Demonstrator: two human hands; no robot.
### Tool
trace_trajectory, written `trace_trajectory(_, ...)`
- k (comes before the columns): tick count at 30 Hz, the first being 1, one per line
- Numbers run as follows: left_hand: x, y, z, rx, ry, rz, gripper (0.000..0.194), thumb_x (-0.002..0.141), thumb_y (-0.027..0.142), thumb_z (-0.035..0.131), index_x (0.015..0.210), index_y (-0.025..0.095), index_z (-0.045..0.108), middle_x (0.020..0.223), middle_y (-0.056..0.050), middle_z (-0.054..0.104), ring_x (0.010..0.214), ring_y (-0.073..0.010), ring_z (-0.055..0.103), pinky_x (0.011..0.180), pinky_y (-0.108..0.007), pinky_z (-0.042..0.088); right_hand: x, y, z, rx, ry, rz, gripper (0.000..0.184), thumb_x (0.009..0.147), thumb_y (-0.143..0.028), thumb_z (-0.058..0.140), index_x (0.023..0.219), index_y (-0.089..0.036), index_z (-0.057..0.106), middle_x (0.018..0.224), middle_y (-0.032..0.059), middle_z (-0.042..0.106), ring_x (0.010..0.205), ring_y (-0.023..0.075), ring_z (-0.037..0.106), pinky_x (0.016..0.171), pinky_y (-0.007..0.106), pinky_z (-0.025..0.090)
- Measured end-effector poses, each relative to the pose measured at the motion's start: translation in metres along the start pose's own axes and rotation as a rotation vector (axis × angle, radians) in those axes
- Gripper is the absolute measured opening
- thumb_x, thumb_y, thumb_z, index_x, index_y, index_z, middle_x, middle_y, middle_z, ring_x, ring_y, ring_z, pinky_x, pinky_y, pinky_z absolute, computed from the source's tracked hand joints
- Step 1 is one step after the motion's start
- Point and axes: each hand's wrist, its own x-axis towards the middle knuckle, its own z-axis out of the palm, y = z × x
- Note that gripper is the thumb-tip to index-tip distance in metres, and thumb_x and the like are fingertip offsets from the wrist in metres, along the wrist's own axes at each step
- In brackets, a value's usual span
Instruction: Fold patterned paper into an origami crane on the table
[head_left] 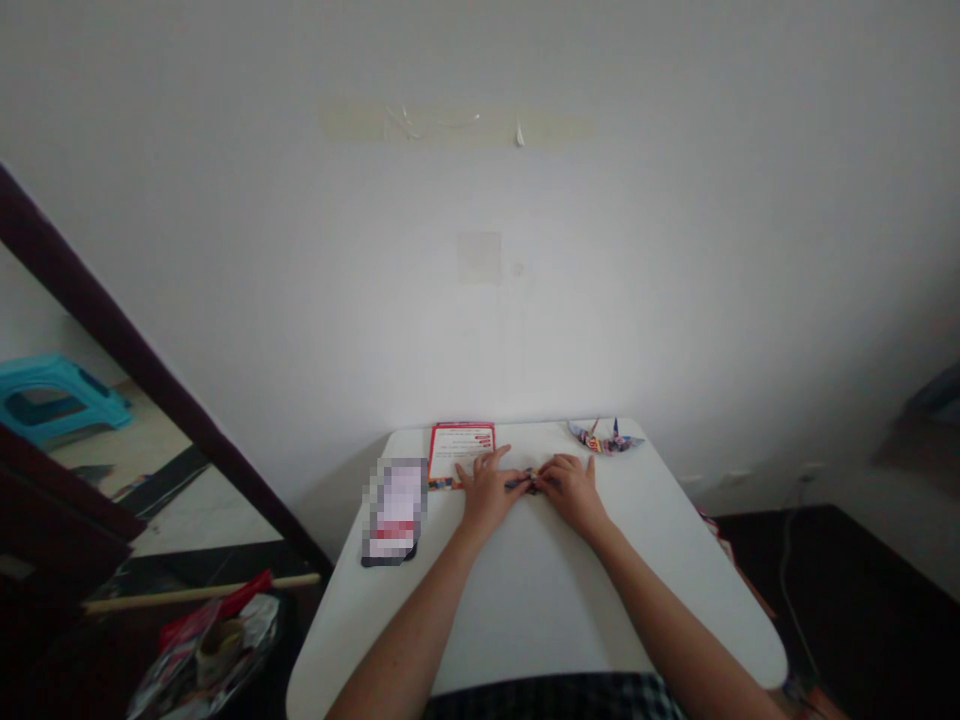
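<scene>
Between my two hands, over the white table (540, 600), is a small piece of dark patterned folded paper (532, 482). The fingertips of my left hand (487, 488) pinch its left end, while the other fingers spread over the edge of a red-bordered printed sheet (454, 440). My right hand (574, 488) is closed on the right end, fingers bent. Much of the folded paper is hidden by the fingers. Beyond my right hand, near the back edge, rests a folded paper crane (604, 440) in mixed colours.
A phone (394, 510), its screen blurred out, lies at the table's left side. The wall (570, 320) stands right behind the table. On the floor at left is a lined bin (259, 640) with a tape roll (219, 650); a mirror (217, 480) leans nearby.
</scene>
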Motion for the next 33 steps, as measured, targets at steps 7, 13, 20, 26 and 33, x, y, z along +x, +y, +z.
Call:
trace_trajectory(7,-0.001,0.002,-0.001,0.020,-0.001,-0.006,0.017,0.082,0.045,0.067,0.097,0.042,0.075,0.148,0.005,0.047,0.133,-0.0328,0.036,0.107,-0.078,0.002,-0.001,0.003,0.000,-0.027,0.024,0.044,0.024,0.091,-0.044,0.054,0.086,-0.028,0.072,0.105,0.0054,0.067,0.116,0.0283,0.049,0.105,0.074,0.015)
trace_trajectory(13,-0.001,0.003,-0.002,0.023,0.009,-0.002,0.018,0.081,0.048,0.067,0.096,0.043,0.075,0.148,0.004,0.047,0.133,-0.0335,0.037,0.106,-0.080,0.002,0.000,0.004,0.007,-0.095,0.042,0.095,0.022,0.089,-0.045,0.059,0.086,-0.028,0.071,0.107,0.0060,0.064,0.115,0.0297,0.047,0.104,0.071,0.021)
trace_trajectory(20,-0.001,0.007,-0.003,0.027,-0.002,-0.046,0.017,0.081,0.045,0.068,0.097,0.042,0.075,0.148,0.004,0.047,0.133,-0.0339,0.036,0.104,-0.081,0.003,0.003,0.005,0.010,-0.112,0.044,0.125,0.025,0.086,-0.049,0.061,0.082,-0.026,0.071,0.107,0.0077,0.062,0.115,0.0312,0.046,0.105,0.072,0.018)
trace_trajectory(26,-0.001,0.007,-0.002,0.025,-0.004,-0.059,0.018,0.081,0.045,0.068,0.097,0.042,0.075,0.149,0.004,0.046,0.133,-0.0345,0.036,0.103,-0.082,0.003,0.004,0.006,0.013,-0.098,0.051,0.146,0.023,0.083,-0.047,0.063,0.080,-0.025,0.071,0.105,0.0079,0.061,0.115,0.0325,0.046,0.105,0.074,0.016)
trace_trajectory(33,0.000,0.005,0.002,0.030,0.033,-0.047,0.015,0.082,0.046,0.067,0.093,0.042,0.075,0.147,0.005,0.047,0.132,-0.0352,0.038,0.102,-0.083,0.003,0.005,0.001,0.011,-0.094,0.035,0.177,0.022,0.083,-0.046,0.065,0.079,-0.026,0.071,0.107,0.0075,0.061,0.115,0.0331,0.047,0.104,0.075,0.016)
